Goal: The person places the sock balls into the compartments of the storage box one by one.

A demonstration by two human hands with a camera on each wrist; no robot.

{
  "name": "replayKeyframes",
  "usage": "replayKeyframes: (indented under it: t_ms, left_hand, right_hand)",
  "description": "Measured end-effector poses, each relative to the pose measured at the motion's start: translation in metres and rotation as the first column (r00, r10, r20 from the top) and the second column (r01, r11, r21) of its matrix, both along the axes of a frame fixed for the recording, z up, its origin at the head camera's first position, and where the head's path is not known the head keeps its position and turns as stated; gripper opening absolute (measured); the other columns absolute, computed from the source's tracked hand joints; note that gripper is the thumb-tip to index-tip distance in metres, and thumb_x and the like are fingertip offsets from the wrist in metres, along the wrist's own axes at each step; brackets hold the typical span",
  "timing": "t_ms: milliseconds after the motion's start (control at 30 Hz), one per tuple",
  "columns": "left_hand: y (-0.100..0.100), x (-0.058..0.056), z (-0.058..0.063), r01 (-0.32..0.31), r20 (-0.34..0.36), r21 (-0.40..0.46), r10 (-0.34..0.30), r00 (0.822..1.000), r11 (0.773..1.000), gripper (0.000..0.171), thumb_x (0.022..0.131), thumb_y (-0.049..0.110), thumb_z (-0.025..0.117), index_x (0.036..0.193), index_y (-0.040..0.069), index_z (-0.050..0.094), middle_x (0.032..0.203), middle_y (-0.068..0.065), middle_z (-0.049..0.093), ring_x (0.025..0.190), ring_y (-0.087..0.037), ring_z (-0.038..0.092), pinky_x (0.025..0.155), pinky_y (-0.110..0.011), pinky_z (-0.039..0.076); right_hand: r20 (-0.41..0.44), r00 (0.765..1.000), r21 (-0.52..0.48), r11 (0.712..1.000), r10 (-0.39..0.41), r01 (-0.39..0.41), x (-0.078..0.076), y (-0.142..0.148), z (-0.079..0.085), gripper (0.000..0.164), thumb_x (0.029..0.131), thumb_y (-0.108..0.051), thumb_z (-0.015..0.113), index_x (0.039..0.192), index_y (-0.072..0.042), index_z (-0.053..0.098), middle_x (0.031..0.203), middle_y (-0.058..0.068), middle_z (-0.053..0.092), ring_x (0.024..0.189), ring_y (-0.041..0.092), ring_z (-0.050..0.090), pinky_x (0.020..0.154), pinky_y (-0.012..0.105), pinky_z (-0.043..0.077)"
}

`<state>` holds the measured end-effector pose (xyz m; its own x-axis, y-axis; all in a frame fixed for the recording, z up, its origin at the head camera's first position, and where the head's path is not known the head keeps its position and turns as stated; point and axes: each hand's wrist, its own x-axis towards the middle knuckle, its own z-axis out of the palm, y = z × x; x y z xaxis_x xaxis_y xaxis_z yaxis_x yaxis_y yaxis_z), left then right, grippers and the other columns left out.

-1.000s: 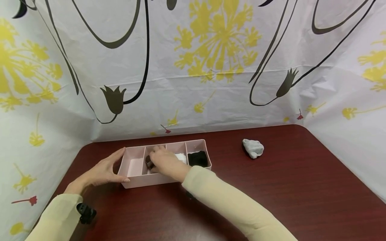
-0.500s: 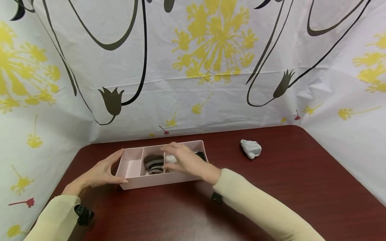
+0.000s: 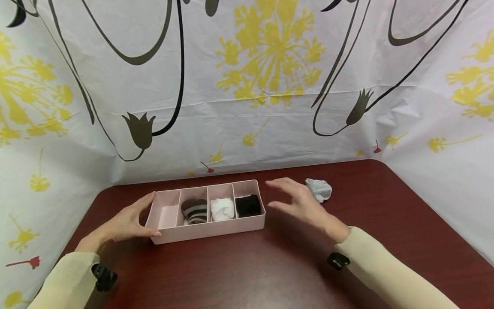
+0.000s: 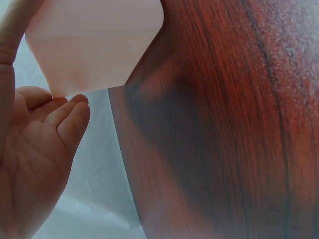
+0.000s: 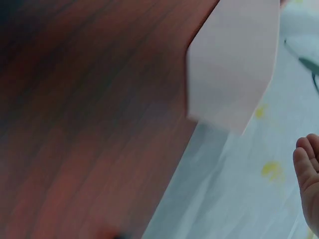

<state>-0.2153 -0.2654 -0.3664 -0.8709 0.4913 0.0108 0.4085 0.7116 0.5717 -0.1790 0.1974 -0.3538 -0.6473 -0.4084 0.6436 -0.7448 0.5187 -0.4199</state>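
A pale pink divided organizer box lies on the dark red table. My left hand holds its left end, thumb on the front wall and fingers at the back corner. In the left wrist view those fingers meet the box's edge. The leftmost compartment is bare. The others hold a rolled striped sock, a bunched white sock and a folded black sock. My right hand hovers right of the box, thumb and fingers apart, nothing between them. Just behind it sits a light grey balled sock.
A white patterned sheet hangs behind the table and along both sides. The table's back edge runs close behind the box. A dark device is strapped to my left wrist, another to my right.
My right hand has come out of the striped sock's compartment and moved right, past the box's right end, toward the grey sock. The striped sock stays behind. My left hand keeps its hold.
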Motion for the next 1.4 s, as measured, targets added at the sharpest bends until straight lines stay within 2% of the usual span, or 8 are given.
replayKeyframes:
  t_ms: [333,600,733,900,1033,1233,1333,1400]
  left_hand:
    - [-0.004,0.0,0.0,-0.004,0.008,0.009,0.004,1.0,1.0,0.117,0.067,0.032,0.087,0.154,-0.004,0.018,0.157,-0.031,0.023,0.14,-0.051,0.028,0.104,-0.069,0.03]
    - [-0.006,0.002,-0.003,-0.014,0.014,0.007,0.014,1.0,1.0,0.117,0.067,0.032,0.087,0.154,-0.004,0.018,0.156,-0.031,0.024,0.14,-0.051,0.028,0.104,-0.07,0.03]
    - [-0.005,0.002,-0.004,-0.013,0.021,0.014,0.013,1.0,1.0,0.117,0.067,0.032,0.087,0.154,-0.004,0.018,0.156,-0.031,0.024,0.14,-0.051,0.028,0.104,-0.07,0.03]
    - [-0.003,0.002,-0.003,-0.01,0.024,0.014,0.01,1.0,1.0,0.117,0.067,0.032,0.087,0.154,-0.004,0.018,0.156,-0.031,0.023,0.14,-0.052,0.028,0.104,-0.07,0.03]
    - [-0.002,0.001,-0.002,-0.007,0.023,0.01,0.007,1.0,1.0,0.116,0.067,0.032,0.087,0.154,-0.005,0.018,0.157,-0.031,0.023,0.14,-0.051,0.028,0.104,-0.07,0.03]
    - [0.0,0.0,0.001,-0.011,0.033,0.007,0.011,0.999,1.0,0.117,0.068,0.032,0.087,0.154,-0.004,0.017,0.157,-0.031,0.022,0.141,-0.052,0.026,0.105,-0.07,0.03]
    - [0.001,0.0,0.001,-0.014,0.037,0.001,0.014,0.999,1.0,0.117,0.068,0.032,0.087,0.154,-0.004,0.017,0.158,-0.031,0.021,0.141,-0.052,0.026,0.105,-0.07,0.029]
    - [0.001,0.0,0.001,-0.017,0.042,-0.003,0.017,0.999,1.0,0.117,0.068,0.033,0.087,0.155,-0.003,0.016,0.158,-0.03,0.02,0.142,-0.052,0.026,0.105,-0.07,0.029]
  right_hand:
    - [0.142,0.977,-0.133,0.974,-0.162,0.181,0.0,0.092,-0.008,0.051,0.075,0.013,0.074,0.124,0.007,0.062,0.115,0.026,0.064,0.111,-0.016,0.055,0.092,0.007,0.046]
    - [0.254,0.927,-0.007,0.958,-0.276,0.287,-0.008,0.133,-0.021,0.051,0.084,-0.001,0.073,0.132,0.003,0.056,0.124,0.026,0.061,0.107,-0.023,0.048,0.089,0.0,0.042]
    - [0.285,0.905,0.063,0.948,-0.317,0.312,-0.013,0.139,-0.027,0.053,0.085,-0.007,0.074,0.134,0.003,0.055,0.127,0.026,0.061,0.111,-0.002,0.06,0.088,0.001,0.043]
    - [0.337,0.879,0.124,0.941,-0.337,0.314,-0.018,0.142,-0.031,0.056,0.087,-0.01,0.073,0.136,0.005,0.051,0.131,0.028,0.057,0.117,0.041,0.058,0.091,0.036,0.054]
    - [0.367,0.869,0.137,0.944,-0.331,0.302,-0.021,0.145,-0.033,0.058,0.087,-0.009,0.073,0.137,0.008,0.048,0.135,0.031,0.053,0.12,0.047,0.054,0.092,0.051,0.048]
    - [0.337,0.876,0.168,0.937,-0.345,0.305,-0.025,0.147,-0.035,0.06,0.083,-0.007,0.076,0.134,0.01,0.05,0.133,0.03,0.055,0.119,0.045,0.056,0.093,0.025,0.052]
    - [0.327,0.882,0.178,0.939,-0.338,0.294,-0.026,0.147,-0.036,0.06,0.081,-0.006,0.077,0.132,0.012,0.051,0.13,0.031,0.056,0.118,0.046,0.057,0.093,0.025,0.052]
    - [0.33,0.882,0.191,0.939,-0.337,0.287,-0.028,0.147,-0.037,0.06,0.081,-0.006,0.078,0.132,0.012,0.051,0.129,0.031,0.056,0.118,0.047,0.056,0.094,0.036,0.052]
